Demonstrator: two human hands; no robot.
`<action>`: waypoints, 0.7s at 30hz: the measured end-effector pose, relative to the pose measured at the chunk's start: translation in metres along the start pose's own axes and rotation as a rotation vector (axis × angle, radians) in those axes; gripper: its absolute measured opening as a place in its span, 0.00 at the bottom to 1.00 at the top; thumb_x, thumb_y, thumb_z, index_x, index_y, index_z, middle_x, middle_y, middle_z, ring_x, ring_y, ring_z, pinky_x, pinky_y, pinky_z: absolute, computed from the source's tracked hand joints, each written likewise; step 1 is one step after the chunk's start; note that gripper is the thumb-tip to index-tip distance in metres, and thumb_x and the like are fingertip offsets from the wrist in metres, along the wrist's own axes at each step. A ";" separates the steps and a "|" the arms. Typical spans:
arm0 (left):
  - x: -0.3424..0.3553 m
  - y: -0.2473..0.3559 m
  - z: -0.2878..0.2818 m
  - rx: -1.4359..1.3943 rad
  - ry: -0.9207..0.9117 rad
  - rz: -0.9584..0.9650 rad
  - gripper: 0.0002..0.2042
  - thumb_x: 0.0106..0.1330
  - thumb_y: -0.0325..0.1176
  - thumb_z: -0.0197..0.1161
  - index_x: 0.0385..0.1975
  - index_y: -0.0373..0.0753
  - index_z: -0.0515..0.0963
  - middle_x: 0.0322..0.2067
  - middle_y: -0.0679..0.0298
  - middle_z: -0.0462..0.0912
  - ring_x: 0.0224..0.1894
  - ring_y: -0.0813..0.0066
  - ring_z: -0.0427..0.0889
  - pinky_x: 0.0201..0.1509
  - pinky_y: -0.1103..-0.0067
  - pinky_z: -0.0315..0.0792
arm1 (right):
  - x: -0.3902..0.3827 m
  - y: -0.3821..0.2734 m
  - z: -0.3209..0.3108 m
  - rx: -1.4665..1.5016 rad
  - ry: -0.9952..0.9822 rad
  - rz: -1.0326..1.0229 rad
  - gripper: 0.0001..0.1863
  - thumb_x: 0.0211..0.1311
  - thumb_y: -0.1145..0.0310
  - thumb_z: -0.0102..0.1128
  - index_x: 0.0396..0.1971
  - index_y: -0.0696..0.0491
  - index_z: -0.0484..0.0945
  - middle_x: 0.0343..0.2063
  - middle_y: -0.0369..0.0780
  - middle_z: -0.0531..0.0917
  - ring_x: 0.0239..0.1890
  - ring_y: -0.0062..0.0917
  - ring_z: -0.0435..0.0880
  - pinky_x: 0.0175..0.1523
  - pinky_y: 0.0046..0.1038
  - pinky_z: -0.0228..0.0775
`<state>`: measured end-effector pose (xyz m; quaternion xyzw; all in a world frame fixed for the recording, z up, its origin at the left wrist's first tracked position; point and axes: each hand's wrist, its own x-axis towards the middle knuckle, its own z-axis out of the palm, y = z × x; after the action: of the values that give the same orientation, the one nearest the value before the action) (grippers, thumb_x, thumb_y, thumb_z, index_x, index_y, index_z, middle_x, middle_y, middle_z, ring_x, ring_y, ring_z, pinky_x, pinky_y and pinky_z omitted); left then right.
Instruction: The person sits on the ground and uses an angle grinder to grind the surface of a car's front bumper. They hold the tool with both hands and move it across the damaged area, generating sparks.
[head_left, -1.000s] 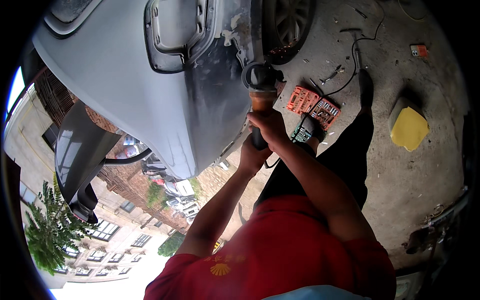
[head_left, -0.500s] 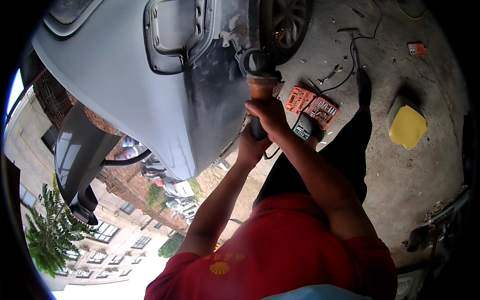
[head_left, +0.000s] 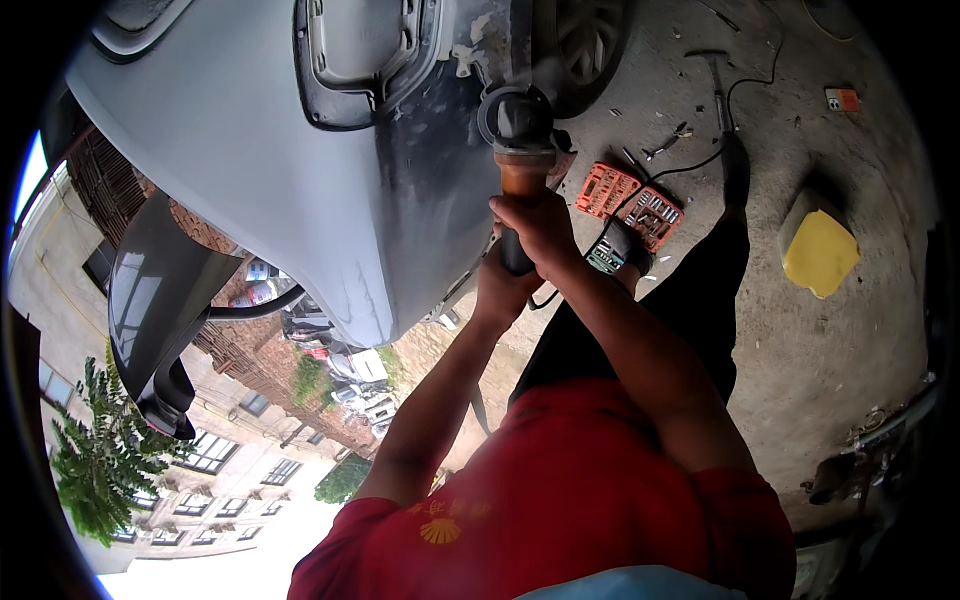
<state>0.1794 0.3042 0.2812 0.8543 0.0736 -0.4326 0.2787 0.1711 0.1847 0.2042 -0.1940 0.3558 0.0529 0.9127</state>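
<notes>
Both my hands grip an angle grinder (head_left: 523, 180) with a dark head and an orange-brown body. My right hand (head_left: 540, 232) wraps round the body, its fingers closed. Just below it, my left hand (head_left: 503, 287) is closed round the dark rear end of the grinder. The grinder's head is at the damaged lower edge of a grey car body panel (head_left: 430, 190), beside the wheel (head_left: 590, 50). Its disc is mostly hidden, so exact contact cannot be made out. Bare patches and dark, scuffed paint show on the panel near the tool.
On the concrete floor lie an open orange socket set case (head_left: 655, 218), a hammer (head_left: 716, 85), a black cord (head_left: 690, 170) and a small red-and-white box (head_left: 842, 100). A container with a yellow top (head_left: 820, 254) stands at right. A loose dark bumper-like part (head_left: 160, 290) is at left.
Orange sparks by the wheel half a second ago no longer show. The view has shifted slightly, with the car a little higher in it. Both hands keep the same hold on the grinder.
</notes>
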 end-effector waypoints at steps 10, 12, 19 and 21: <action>-0.006 -0.003 0.002 -0.043 0.041 0.040 0.26 0.60 0.37 0.82 0.52 0.31 0.77 0.39 0.63 0.86 0.38 0.79 0.83 0.38 0.75 0.79 | -0.004 0.004 0.004 -0.027 -0.007 -0.027 0.13 0.66 0.63 0.76 0.35 0.59 0.86 0.28 0.36 0.87 0.30 0.21 0.87 0.41 0.29 0.79; -0.009 0.006 -0.002 0.005 0.035 0.028 0.27 0.60 0.37 0.82 0.53 0.31 0.77 0.40 0.63 0.87 0.39 0.80 0.83 0.39 0.76 0.79 | -0.003 0.005 0.005 -0.028 -0.015 -0.022 0.13 0.66 0.64 0.76 0.35 0.59 0.86 0.28 0.36 0.87 0.30 0.21 0.86 0.41 0.30 0.79; -0.029 -0.030 0.000 -0.013 0.062 0.007 0.28 0.60 0.39 0.83 0.54 0.30 0.78 0.41 0.63 0.88 0.41 0.79 0.85 0.43 0.76 0.80 | -0.022 0.024 0.005 -0.096 0.003 0.061 0.14 0.66 0.63 0.76 0.35 0.59 0.85 0.28 0.36 0.87 0.30 0.22 0.87 0.41 0.29 0.79; -0.008 -0.015 -0.004 -0.007 0.039 0.028 0.28 0.61 0.39 0.83 0.53 0.30 0.77 0.40 0.63 0.88 0.40 0.79 0.85 0.43 0.76 0.80 | -0.007 0.006 0.005 -0.025 -0.008 0.019 0.13 0.66 0.63 0.76 0.35 0.59 0.85 0.29 0.36 0.87 0.30 0.22 0.87 0.41 0.29 0.79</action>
<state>0.1715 0.3200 0.2829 0.8626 0.0686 -0.4115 0.2862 0.1673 0.1930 0.2107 -0.2017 0.3534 0.0670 0.9110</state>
